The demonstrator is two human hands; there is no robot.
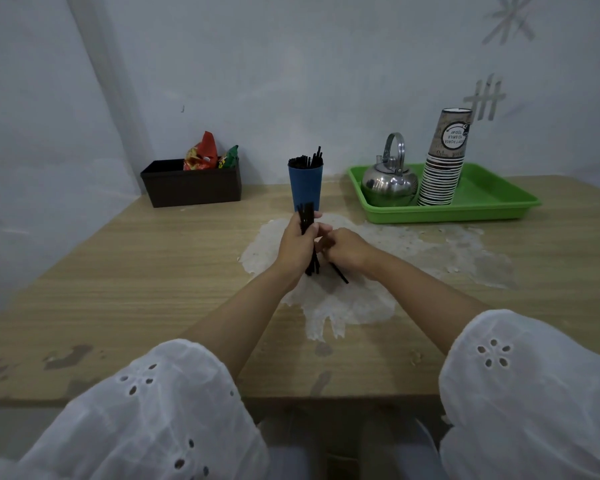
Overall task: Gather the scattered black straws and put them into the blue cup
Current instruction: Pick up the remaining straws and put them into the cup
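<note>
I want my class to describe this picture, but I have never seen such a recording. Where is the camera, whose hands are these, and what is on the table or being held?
There is no machine here. A person works with two bare hands, and the single picture comes from a camera worn on their head, looking forward and down. The left hand holds an upright bundle of black straws. The right hand, beside it, appears to pinch one loose straw, whose end pokes out below. Behind them on the wooden table stands the blue cup, already holding straws. To the right, a green tray carries a steel kettle and a stack of paper cups. To the left is a dark box with snack packets.
</note>
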